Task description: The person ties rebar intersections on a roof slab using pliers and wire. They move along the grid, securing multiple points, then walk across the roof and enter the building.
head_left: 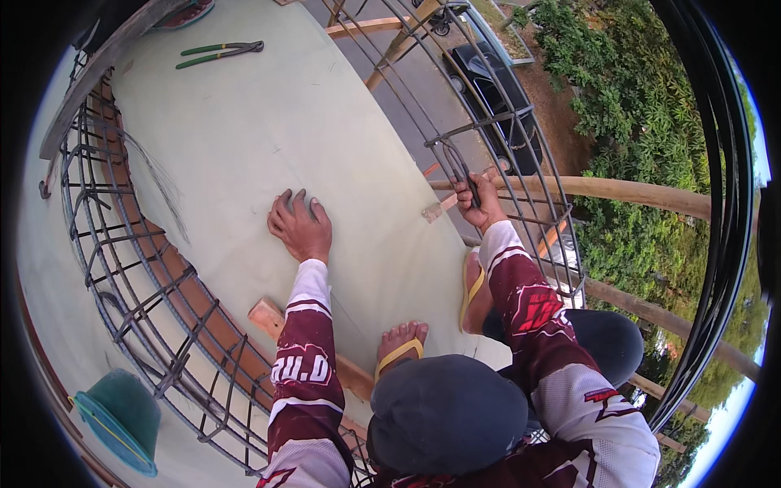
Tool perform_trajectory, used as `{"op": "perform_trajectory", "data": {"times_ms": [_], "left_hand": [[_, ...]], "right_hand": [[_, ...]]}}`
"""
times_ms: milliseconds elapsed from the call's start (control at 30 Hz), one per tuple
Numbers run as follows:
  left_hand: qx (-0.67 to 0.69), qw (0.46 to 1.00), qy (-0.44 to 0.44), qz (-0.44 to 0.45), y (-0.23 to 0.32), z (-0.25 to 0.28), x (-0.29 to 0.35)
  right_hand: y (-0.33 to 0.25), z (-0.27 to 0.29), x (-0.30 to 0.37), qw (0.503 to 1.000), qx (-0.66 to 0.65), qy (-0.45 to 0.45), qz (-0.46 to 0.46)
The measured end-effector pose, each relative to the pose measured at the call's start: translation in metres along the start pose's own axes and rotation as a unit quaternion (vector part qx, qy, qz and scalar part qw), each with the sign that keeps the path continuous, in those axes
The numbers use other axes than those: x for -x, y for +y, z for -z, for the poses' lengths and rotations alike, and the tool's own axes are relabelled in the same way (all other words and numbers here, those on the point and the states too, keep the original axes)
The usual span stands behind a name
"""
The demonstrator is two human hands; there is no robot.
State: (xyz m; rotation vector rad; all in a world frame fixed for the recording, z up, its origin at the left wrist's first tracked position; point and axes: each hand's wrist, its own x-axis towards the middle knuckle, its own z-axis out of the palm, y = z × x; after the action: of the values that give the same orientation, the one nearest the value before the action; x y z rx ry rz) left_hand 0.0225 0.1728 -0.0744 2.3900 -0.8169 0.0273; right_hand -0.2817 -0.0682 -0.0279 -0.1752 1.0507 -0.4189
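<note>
My left hand (303,230) is over the pale panel (236,138), its fingers partly bent and apart, with nothing seen in them. Dark coverings or stains show on some fingertips. My right hand (482,203) is closed around a dark, slender looped metal piece (457,163); its exact kind is unclear. That piece reaches up against the bars of the right rebar cage (490,120). Farther off on the panel lie pincers (220,54) with green handles. Thin loose wires (163,189) rest beside the left rebar cage (134,236).
My feet, in yellow-strapped sandals (400,355), are on the panel near its right edge. Beyond that edge, a dark vehicle (492,98) stands far below. Wooden poles (634,192) cross at right, near black cables (728,163). A green bucket (122,419) sits lower left.
</note>
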Motion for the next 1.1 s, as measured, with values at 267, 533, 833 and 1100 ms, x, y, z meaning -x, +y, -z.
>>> {"op": "perform_trajectory", "data": {"times_ms": [267, 533, 833, 1100], "left_hand": [[-0.015, 1.0, 0.004, 0.004, -0.006, 0.002, -0.011], [-0.021, 0.999, 0.023, -0.006, -0.017, 0.004, -0.013], [-0.028, 0.999, 0.014, -0.006, -0.01, -0.001, -0.01], [-0.024, 1.0, 0.013, -0.004, -0.011, 0.0, -0.008]], "right_hand": [[0.017, -0.067, 0.003, 0.967, 0.206, 0.149, -0.023], [0.038, -0.103, 0.024, 0.387, 0.836, 0.339, 0.188], [0.022, -0.062, 0.002, 0.953, 0.248, 0.175, 0.008], [0.026, -0.103, 0.027, 0.295, 0.871, 0.327, 0.219]]}}
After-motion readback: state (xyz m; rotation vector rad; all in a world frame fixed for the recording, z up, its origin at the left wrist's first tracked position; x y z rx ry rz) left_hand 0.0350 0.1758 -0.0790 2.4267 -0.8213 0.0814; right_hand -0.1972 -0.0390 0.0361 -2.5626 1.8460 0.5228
